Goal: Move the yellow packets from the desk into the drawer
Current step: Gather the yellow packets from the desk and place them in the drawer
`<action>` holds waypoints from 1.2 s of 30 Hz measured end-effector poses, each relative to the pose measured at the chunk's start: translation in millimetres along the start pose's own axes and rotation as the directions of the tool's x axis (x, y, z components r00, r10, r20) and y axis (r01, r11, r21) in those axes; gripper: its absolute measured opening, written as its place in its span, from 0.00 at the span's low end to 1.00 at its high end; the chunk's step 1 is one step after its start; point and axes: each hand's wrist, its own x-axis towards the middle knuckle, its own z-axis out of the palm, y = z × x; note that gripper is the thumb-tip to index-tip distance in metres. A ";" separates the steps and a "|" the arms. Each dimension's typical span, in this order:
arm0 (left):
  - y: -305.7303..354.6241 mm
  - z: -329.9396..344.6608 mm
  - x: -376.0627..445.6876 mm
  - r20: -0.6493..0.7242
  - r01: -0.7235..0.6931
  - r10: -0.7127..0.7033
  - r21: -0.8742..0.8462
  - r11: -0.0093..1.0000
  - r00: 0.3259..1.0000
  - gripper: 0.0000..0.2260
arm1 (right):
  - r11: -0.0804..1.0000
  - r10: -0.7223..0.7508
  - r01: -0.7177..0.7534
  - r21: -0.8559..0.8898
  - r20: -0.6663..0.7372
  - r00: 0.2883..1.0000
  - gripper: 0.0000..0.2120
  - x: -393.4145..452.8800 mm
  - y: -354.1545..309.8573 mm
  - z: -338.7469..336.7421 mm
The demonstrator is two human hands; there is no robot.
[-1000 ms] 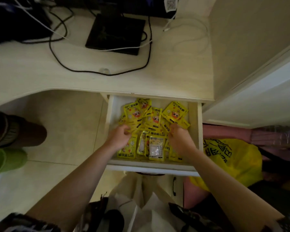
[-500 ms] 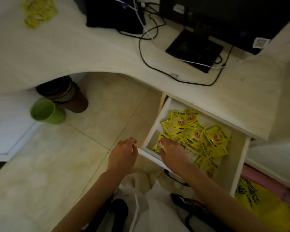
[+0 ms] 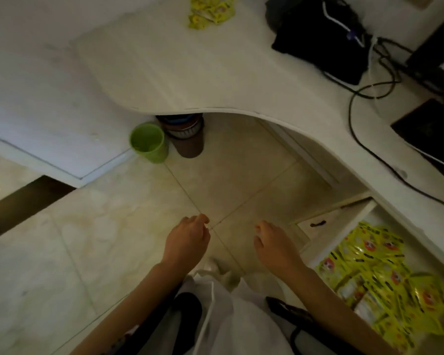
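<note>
A small heap of yellow packets (image 3: 210, 11) lies on the white desk (image 3: 180, 70) at the far top. The open drawer (image 3: 344, 219) at the lower right holds several yellow packets (image 3: 377, 272). My left hand (image 3: 186, 242) and my right hand (image 3: 274, 245) hover over the floor, left of the drawer. Both hold nothing, with fingers loosely curled and apart.
A green cup (image 3: 148, 142) and a brown container (image 3: 185, 135) stand on the tiled floor under the desk edge. A black bag (image 3: 318, 39), cables (image 3: 369, 80) and a black monitor base (image 3: 431, 134) sit on the desk's right side. White cloth (image 3: 228, 303) lies in my lap.
Both hands have come out of the drawer and moved left over the floor. The view has swung left, so the packets on the desk now show at the top.
</note>
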 end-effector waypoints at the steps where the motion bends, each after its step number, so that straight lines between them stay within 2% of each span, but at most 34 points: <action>1: -11.4 -6.7 6.1 -0.012 0.016 -0.016 0.005 1.000 1.000 0.12 | 1.000 -0.013 0.013 -0.008 0.002 1.000 0.15 9.2 -12.2 -0.7; 6: -50.6 -35.9 43.9 -0.054 0.052 -0.051 0.019 0.998 0.997 0.12 | 0.995 -0.077 0.074 -0.064 -0.037 0.996 0.16 58.6 -65.6 -20.2; 13: -66.3 -71.4 124.1 -0.108 0.042 -0.037 0.052 0.998 0.993 0.12 | 0.979 -0.163 0.147 -0.142 -0.112 0.980 0.15 140.2 -115.2 -69.3; 23: -51.6 -120.4 273.6 -0.149 0.000 0.021 0.140 0.990 0.989 0.12 | 0.947 -0.247 0.212 -0.241 -0.125 0.961 0.13 275.5 -139.8 -148.2; 36: -57.7 -164.6 417.5 -0.112 -0.003 0.020 0.146 0.989 0.994 0.12 | 0.947 -0.264 0.235 -0.221 -0.112 0.958 0.16 407.7 -170.6 -227.2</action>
